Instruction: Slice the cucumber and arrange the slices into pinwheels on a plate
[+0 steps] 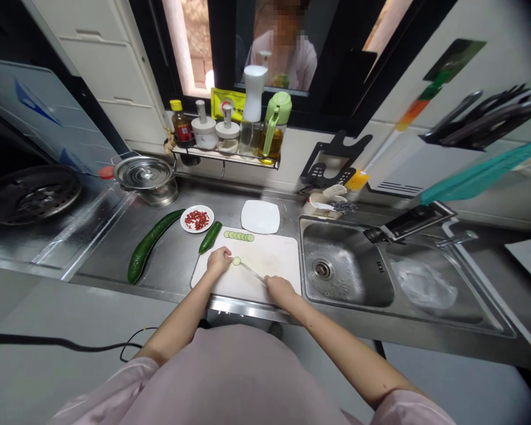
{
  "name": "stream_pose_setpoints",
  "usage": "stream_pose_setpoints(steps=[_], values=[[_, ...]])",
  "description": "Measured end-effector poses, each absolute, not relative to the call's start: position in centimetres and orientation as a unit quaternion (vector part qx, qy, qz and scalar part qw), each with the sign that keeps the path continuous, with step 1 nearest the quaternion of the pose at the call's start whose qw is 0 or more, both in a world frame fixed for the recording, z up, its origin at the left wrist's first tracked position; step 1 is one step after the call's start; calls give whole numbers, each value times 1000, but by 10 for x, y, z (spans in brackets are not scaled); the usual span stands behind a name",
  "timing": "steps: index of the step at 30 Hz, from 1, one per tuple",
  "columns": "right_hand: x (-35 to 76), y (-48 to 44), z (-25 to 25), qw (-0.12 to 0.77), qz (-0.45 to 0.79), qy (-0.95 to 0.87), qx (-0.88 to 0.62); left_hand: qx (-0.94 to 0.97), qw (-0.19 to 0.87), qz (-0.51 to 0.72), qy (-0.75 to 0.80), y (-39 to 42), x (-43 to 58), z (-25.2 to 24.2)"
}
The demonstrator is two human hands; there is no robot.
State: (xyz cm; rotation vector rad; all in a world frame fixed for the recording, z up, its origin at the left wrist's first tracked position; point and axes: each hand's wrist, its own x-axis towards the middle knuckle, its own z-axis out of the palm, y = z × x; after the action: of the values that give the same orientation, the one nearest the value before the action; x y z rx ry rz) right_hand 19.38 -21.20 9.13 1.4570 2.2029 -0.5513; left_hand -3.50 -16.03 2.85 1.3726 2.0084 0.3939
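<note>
On the white cutting board (265,251), my left hand (220,260) has its fingers bent together, fingertips at the left edge of a round cucumber slice (236,261). My right hand (282,291) is wrapped round the handle of a knife (253,273), whose tip reaches that slice from the right. Farther back on the board lies an overlapping row of cucumber slices (239,236). A cut piece of cucumber (210,238) rests at the board's left edge, beyond my left hand. The knife handle is mostly hidden in my grip.
Left of the board lie a long whole cucumber (153,248) and a white plate (183,219) of chopped red pieces. A white square dish (260,216) sits behind the board. The sink (349,289) is to the right, a lidded steel pot (159,192) at back left, and a condiment rack (230,156) above.
</note>
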Motion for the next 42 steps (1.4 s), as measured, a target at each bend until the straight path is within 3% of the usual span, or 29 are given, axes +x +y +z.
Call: stream_pose_setpoints(steps=[28,42], values=[[174,-200,89,206,-192,802,527,530,327,145,769,-159,-35,27],[215,-218,89,188,-219,789,542,554,314,140,758,-165,-33,30]])
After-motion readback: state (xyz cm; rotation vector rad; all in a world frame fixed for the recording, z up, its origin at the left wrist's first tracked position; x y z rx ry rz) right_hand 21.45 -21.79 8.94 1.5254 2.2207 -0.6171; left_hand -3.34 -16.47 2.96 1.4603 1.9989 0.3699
